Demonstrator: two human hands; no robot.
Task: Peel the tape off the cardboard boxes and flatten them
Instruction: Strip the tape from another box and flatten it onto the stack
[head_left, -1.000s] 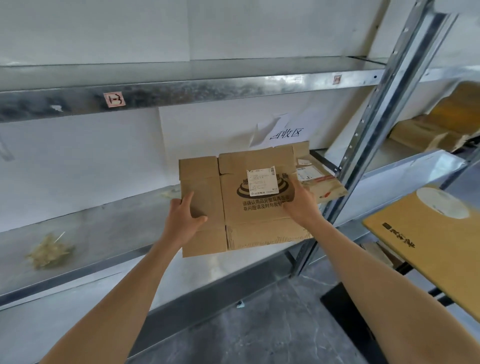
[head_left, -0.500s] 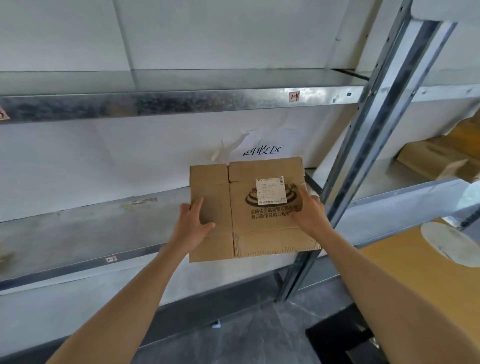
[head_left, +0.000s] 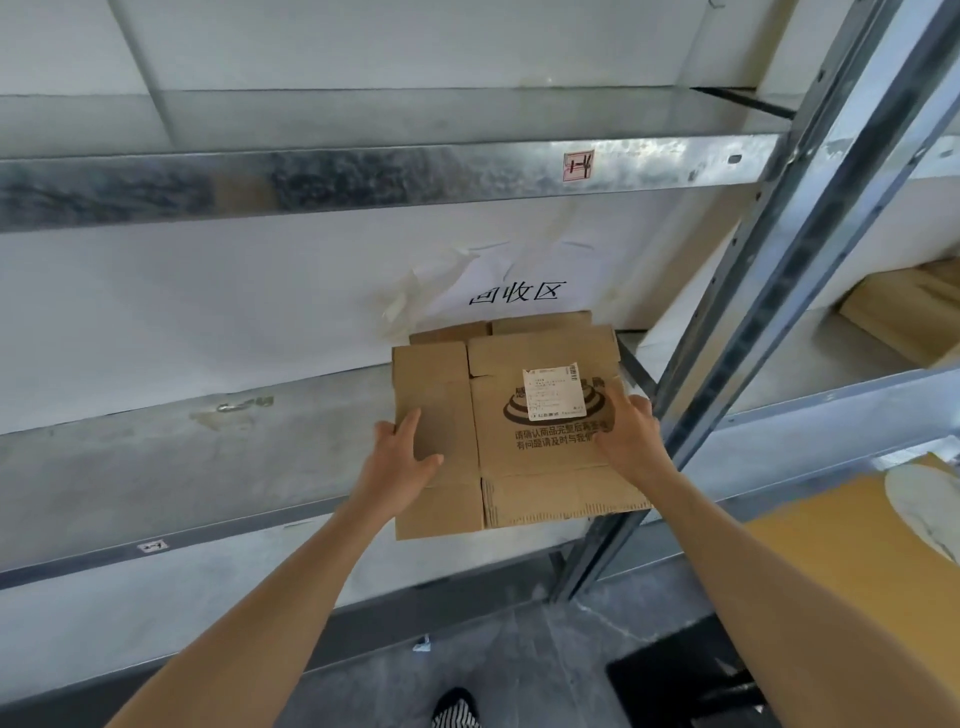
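**Head view: flattened box held at the shelf's front edge**

Head camera looks down at a galvanised grey metal shelf set against a white wall. Far left on its front lip sits a small white tag. Further right, the left hand grips the flattened brown cardboard box at its left panel. Thumb and forefinger lie on top, and the other fingers drop past the edge out of sight.

The box lies roughly level over the right end of the shelf. Its near part juts out beyond the front lip, and its far part lies over a second flat piece of brown cardboard next to the wall. Whether the two touch I cannot tell. A white rectangular shipping label is stuck on the box's top face, above dark printed characters. Higher up, a white paper sign with black characters hangs on the wall.

The right hand holds the box near its right edge, fingers bent over the top face and covering part of the print. Its thumb is hidden. Just right of that hand rises a grey perforated metal upright. Beyond it, a large yellow-brown cardboard panel fills the lower right corner.
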